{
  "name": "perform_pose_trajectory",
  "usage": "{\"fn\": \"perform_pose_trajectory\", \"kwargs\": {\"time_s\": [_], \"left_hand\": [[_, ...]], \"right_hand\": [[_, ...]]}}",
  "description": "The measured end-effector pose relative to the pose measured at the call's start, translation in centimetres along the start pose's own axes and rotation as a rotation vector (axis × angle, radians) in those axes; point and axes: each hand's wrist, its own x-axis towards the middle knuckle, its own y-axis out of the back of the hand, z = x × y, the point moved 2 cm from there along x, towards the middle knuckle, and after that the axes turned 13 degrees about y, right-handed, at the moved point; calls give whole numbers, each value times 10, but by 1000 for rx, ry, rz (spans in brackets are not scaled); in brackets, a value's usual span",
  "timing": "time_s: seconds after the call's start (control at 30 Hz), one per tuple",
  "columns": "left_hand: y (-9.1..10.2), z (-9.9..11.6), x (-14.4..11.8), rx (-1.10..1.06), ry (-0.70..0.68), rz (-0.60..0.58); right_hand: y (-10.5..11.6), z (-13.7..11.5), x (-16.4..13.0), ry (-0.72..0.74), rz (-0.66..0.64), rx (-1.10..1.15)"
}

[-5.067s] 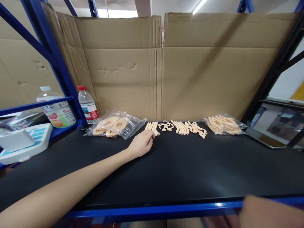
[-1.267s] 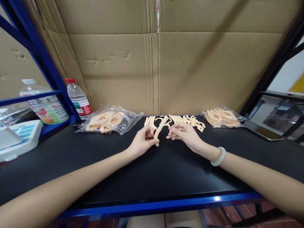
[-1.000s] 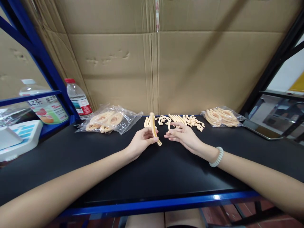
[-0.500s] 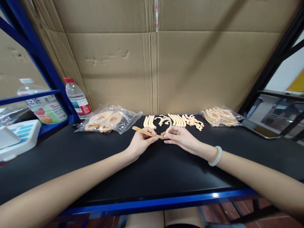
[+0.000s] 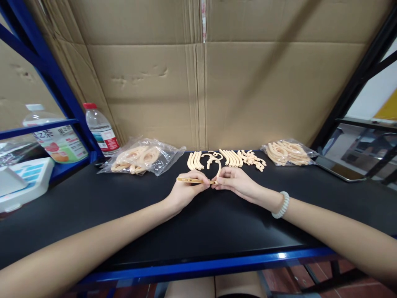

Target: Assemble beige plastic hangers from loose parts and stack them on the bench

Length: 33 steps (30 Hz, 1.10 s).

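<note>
- Two sheets of cardboard (image 5: 248,82) stand side by side as a back wall behind the black shelf top (image 5: 186,223), meeting at one upright seam.
- One blue rack post (image 5: 52,78) slants down the left, and one dark post (image 5: 356,87) slants down the right.
- Two bottles stand at the left: a big one with a fruit label (image 5: 58,138) behind the blue rail, and a small water bottle (image 5: 101,129) with a red cap against the cardboard.
- One white and blue device (image 5: 21,182) lies at the far left edge, and one flat dark tablet (image 5: 339,169) at the far right.
- Two clear bags of peach plastic pieces lie on the shelf top: the left bag (image 5: 144,155) and the right bag (image 5: 288,153), well apart.
- Between the bags, loose peach pieces lie in a row: a bunch of curved arms (image 5: 194,160), a few hook pieces (image 5: 210,156), a second bunch of arms (image 5: 232,157) and a small heap (image 5: 254,159) (too small and close-packed to count piece by piece).
- Nothing lies between the hands and that row.
- The left hand (image 5: 186,192) is closed on one long curved arm (image 5: 194,180), held nearly level just above the shelf top, in front of the row.
- The right hand (image 5: 237,184) pinches one hook piece (image 5: 218,169) between thumb and fingers, its lower end touching the right end of the arm; a pale bead bracelet (image 5: 281,205) sits on that wrist.
</note>
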Motion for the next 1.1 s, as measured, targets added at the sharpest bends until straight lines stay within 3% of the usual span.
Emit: {"fn": "perform_pose_trajectory", "kwargs": {"time_s": [0.47,0.83,1.1], "left_hand": [[-7,0,-2,-88,85,-25],[-9,-4,-4,-327,235,-12],[-9,0,-5,-333,272,40]], "right_hand": [[-6,6,0,82,112,-137],[-9,0,-3,13,147,31],[-13,-6,-4,43,149,-48]]}}
